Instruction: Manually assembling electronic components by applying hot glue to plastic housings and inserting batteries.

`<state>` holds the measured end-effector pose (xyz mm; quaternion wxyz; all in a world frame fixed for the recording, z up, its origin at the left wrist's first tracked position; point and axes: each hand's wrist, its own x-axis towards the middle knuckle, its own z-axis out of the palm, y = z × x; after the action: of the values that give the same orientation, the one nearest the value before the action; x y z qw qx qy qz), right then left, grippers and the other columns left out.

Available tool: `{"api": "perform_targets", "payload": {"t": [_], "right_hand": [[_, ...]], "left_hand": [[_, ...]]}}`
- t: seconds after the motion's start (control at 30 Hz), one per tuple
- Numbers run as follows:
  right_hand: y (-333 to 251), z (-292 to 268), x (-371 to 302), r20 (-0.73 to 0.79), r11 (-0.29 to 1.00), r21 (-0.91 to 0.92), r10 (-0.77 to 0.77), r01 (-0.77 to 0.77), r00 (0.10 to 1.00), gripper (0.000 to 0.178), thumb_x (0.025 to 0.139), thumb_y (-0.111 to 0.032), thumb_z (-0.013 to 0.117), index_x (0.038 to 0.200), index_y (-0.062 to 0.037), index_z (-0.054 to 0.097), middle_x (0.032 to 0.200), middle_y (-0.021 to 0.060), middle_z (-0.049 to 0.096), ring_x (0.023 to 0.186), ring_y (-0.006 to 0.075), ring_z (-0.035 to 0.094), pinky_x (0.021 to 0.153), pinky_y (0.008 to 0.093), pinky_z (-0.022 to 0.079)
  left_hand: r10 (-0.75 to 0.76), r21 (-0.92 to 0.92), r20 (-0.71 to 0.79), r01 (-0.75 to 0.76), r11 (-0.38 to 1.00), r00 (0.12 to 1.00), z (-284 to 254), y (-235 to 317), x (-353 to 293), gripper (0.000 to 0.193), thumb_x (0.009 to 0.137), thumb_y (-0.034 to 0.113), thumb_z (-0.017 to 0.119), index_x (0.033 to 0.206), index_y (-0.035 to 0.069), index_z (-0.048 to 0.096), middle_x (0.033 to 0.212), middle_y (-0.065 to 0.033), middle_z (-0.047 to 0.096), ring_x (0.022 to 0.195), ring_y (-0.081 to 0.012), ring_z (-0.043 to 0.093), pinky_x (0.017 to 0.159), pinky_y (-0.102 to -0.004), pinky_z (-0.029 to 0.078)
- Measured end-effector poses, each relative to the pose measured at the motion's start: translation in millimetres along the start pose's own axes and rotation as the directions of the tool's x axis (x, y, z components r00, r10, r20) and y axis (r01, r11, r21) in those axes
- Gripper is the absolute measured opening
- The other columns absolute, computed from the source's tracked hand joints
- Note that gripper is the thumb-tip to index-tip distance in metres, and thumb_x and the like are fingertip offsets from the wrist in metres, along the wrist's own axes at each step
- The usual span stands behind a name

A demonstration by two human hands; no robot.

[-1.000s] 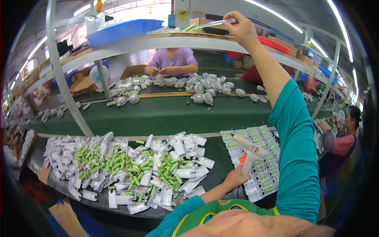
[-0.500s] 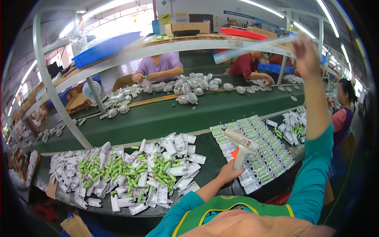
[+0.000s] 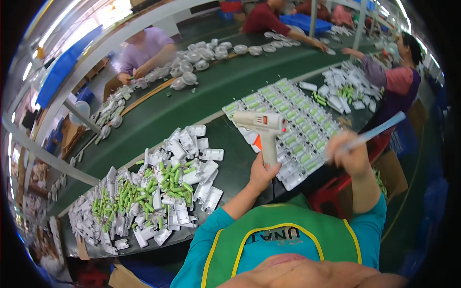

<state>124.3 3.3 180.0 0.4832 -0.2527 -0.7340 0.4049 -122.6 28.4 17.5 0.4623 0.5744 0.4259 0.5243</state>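
Note:
My left hand (image 3: 264,173) is wrapped round the handle of a cream-coloured hot glue gun (image 3: 261,122) with an orange trigger. The gun is held above the near edge of rows of white plastic housings (image 3: 300,127), many with green battery cells in them. To the right of those rows, my right hand (image 3: 350,153), blurred by motion, is closed on a long translucent glue stick (image 3: 379,130). Whether it is one stick or a few together I cannot make out. On the left of the bench lies a heap of loose white housings (image 3: 180,211) with green cells (image 3: 170,180) among them.
A green conveyor belt (image 3: 158,125) runs beyond the bench, with round white parts (image 3: 192,56) along its far side. Another pile of white housings (image 3: 345,86) lies at the right, by a co-worker (image 3: 403,72). A red stool (image 3: 331,197) stands below the bench edge.
My right hand has come down from high up to beside the rows, still holding the glue stick. The glue gun has turned more level in my left hand. The view has swung round.

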Motion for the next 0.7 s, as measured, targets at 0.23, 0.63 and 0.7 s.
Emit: {"api": "perform_targets", "payload": {"t": [0.23, 0.63, 0.7], "right_hand": [[48.0, -8.9, 19.6, -0.409, 0.999, 0.029, 0.024, -0.013, 0.912, 0.015, 0.095, -0.013, 0.058, 0.104, -0.0013, 0.059, 0.085, 0.0075, 0.067, 0.064, 0.0045, 0.054, 0.054, 0.0176, 0.043], [45.4, -2.2, 36.3, -0.154, 0.925, -0.38, -0.063, 0.0, 0.986, 0.014, 0.093, -0.009, 0.061, 0.103, -0.0009, 0.058, 0.085, 0.0046, 0.061, 0.073, 0.0083, 0.055, 0.064, 0.022, 0.044], [52.8, 10.2, 35.9, -0.254, 0.982, -0.182, 0.004, -0.052, 0.967, 0.013, 0.093, -0.009, 0.061, 0.102, -0.0003, 0.057, 0.084, 0.0058, 0.062, 0.071, 0.0089, 0.056, 0.063, 0.0223, 0.045]], "left_hand": [[-0.07, -0.065, 0.032, 0.072, 0.995, 0.997, 8.9, -5.5, -13.6, 0.048, 0.077, 0.03, 0.068, 0.11, -0.001, 0.053, 0.093, -0.0049, 0.057, 0.081, -0.012, 0.055, 0.073, -0.0284, 0.047], [-0.065, 0.005, 0.003, 0.065, 0.998, 0.998, 14.4, -10.7, -20.2, 0.049, 0.077, 0.028, 0.07, 0.111, 0.0, 0.051, 0.091, -0.0064, 0.059, 0.082, -0.0129, 0.058, 0.074, -0.0294, 0.048], [-0.044, 0.002, 0.005, 0.044, 0.999, 0.999, 16.4, -5.7, -20.2, 0.054, 0.076, 0.028, 0.071, 0.116, -0.001, 0.049, 0.091, -0.008, 0.06, 0.081, -0.0156, 0.059, 0.074, -0.0311, 0.049]]}}
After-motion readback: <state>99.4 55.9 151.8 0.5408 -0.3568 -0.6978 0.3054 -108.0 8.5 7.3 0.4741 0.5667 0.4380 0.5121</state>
